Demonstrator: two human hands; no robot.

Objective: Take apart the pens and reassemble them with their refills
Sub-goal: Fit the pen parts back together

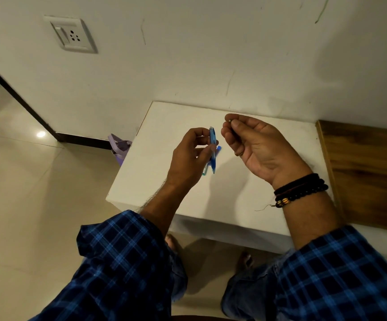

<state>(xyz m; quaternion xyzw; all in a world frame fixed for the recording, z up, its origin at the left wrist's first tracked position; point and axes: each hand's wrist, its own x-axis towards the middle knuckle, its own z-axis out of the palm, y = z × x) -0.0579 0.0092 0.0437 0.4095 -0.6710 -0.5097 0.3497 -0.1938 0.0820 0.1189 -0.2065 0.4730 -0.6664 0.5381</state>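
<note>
My left grip [189, 154] pinches the blue pen [212, 147] above the desk [164, 126], long axis near upright. My right grip [257, 147], just beside it, pinches a thin dark part [233, 129], probably the refill, level with the pen's top end.

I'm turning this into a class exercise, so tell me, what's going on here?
A person at a white table is working on pens. The left hand holds a blue pen above the table, and the right hand pinches a small dark part beside the pen's top end. Whether that part is a refill cannot be told. Other pen pieces lie on the table below.
</note>
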